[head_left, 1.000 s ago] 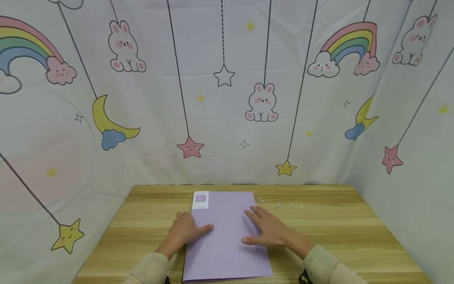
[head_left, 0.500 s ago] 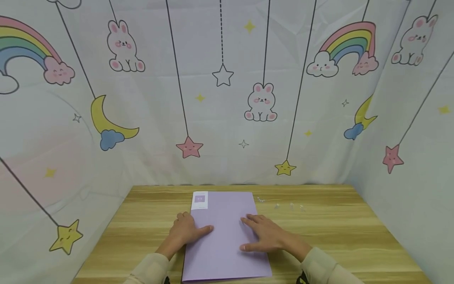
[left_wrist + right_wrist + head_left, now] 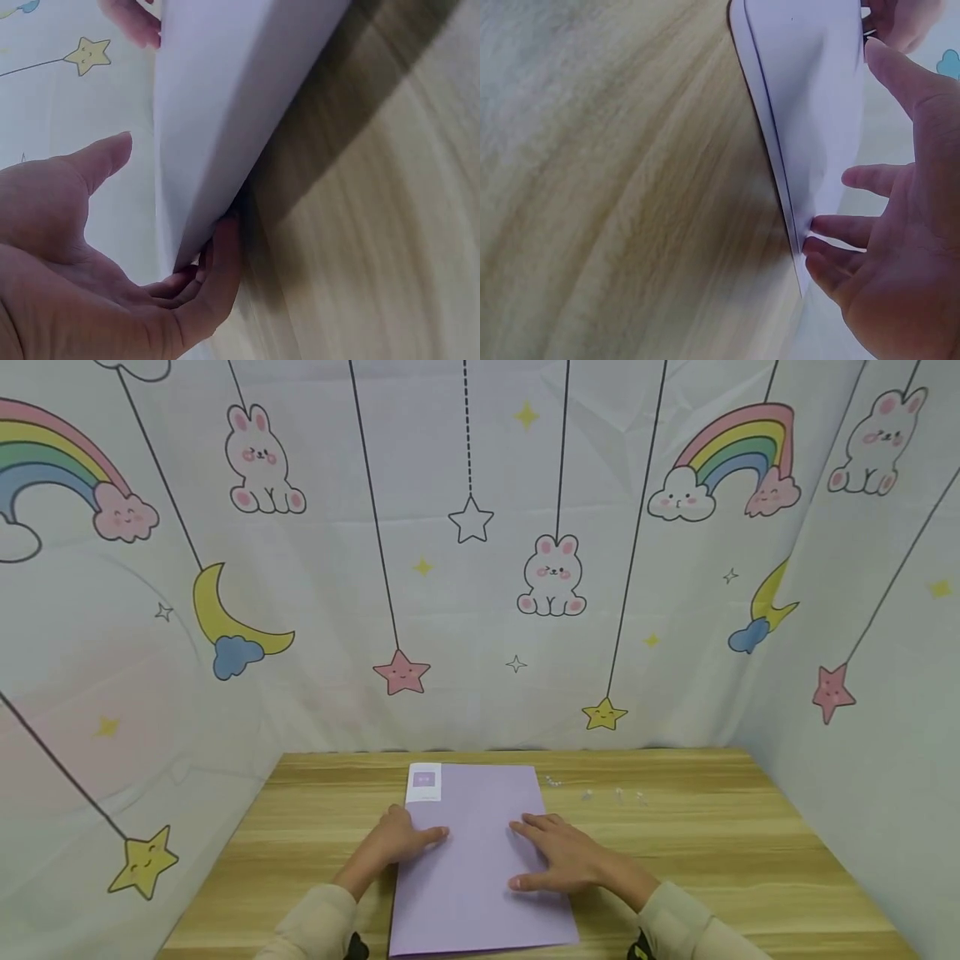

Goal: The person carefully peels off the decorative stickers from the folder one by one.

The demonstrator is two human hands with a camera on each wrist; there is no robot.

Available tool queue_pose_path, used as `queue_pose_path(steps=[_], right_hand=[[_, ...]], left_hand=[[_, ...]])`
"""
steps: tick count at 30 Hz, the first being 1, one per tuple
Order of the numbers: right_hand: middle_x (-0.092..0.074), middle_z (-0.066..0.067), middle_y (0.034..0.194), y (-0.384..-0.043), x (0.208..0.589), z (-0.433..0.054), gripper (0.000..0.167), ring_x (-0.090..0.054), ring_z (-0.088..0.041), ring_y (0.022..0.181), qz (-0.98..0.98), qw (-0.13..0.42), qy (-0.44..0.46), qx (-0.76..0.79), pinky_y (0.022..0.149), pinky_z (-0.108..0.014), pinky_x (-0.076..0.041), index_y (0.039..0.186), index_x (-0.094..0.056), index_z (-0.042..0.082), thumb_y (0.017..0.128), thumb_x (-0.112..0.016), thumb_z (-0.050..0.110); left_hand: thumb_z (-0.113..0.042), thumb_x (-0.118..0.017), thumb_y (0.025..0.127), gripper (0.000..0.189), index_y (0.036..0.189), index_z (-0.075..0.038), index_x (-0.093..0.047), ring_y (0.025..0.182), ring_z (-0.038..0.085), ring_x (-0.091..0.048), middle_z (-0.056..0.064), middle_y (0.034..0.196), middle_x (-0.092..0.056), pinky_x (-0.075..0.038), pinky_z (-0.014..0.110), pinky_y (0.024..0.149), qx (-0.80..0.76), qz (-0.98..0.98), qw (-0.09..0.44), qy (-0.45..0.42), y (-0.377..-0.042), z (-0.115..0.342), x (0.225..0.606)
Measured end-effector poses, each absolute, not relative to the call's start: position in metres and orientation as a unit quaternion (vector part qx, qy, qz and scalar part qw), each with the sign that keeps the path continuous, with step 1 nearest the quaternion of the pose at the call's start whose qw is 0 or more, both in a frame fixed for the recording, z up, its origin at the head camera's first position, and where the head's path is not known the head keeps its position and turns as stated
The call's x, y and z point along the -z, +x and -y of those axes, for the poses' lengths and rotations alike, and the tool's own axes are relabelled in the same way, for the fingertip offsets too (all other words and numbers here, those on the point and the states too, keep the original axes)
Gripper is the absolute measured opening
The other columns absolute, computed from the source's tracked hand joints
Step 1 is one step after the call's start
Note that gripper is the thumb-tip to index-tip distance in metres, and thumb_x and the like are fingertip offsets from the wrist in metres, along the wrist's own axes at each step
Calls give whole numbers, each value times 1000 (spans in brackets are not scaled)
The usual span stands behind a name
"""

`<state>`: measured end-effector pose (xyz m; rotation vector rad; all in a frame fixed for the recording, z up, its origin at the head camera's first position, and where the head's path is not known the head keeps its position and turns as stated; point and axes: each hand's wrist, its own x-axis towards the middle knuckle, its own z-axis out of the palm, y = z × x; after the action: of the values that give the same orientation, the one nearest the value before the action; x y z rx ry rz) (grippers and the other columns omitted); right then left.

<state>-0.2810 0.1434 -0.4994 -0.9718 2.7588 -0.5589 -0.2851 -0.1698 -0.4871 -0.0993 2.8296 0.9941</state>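
Note:
A light purple folder [image 3: 480, 868] with a white label [image 3: 424, 782] in its far left corner lies on the wooden table. My left hand [image 3: 399, 837] is at its left edge, thumb over the cover. In the left wrist view, the curled fingers [image 3: 217, 281] tuck in at the lower edge of the folder's spine [image 3: 217, 120]. My right hand [image 3: 561, 857] lies over the right side of the cover, its fingers spread. From the right wrist, those fingertips [image 3: 817, 225] show right at the folder's open side, where the cover edges [image 3: 769, 112] lie stacked.
Several small clear pieces [image 3: 618, 794] lie in a row behind the right hand, with a little cluster [image 3: 553, 782] by the folder's far right corner. A white curtain [image 3: 480, 693] printed with stars and rabbits encloses the wooden table [image 3: 712, 860] at the back and sides.
My right hand has drawn slightly toward me along the right side of the cover. The left hand has shifted a little along the spine, its fingers now lower behind the edge.

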Motion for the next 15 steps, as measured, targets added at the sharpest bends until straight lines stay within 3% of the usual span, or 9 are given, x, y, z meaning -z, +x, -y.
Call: queue_pose_path(steps=[2,8,11,15], right_hand=[[-40,-23,165,-281,499,-143,95,-36,-49,150,-922,81,-326,190,118,-66,-33,161,-46,12,92,-66,72],[-40,-24,164,-281,498,-141,92,-36,-49,150,-916,83,-336,203,118,-65,-33,160,-47,11,93,-67,71],[-41,-24,164,-281,500,-138,89,-37,-47,150,-911,89,-343,212,119,-64,-33,159,-48,10,94,-67,68],[-41,-22,165,-282,502,-134,87,-39,-42,151,-905,94,-354,217,120,-61,-33,160,-47,12,95,-66,67]], left_hand=[[-45,-82,91,93,131,28,-42,95,35,-62,33,112,-60,-57,52,89,-361,-929,75,-37,-286,174,488],[-27,-78,95,40,101,10,-65,77,23,-65,14,90,-67,-57,39,69,-463,-879,102,-46,-284,194,491],[-24,-77,96,43,112,14,-64,82,24,-68,14,95,-69,-59,40,73,-474,-871,117,-52,-281,202,487],[-21,-75,96,61,135,21,-51,96,30,-70,22,111,-69,-59,47,83,-467,-875,124,-41,-284,210,476]])
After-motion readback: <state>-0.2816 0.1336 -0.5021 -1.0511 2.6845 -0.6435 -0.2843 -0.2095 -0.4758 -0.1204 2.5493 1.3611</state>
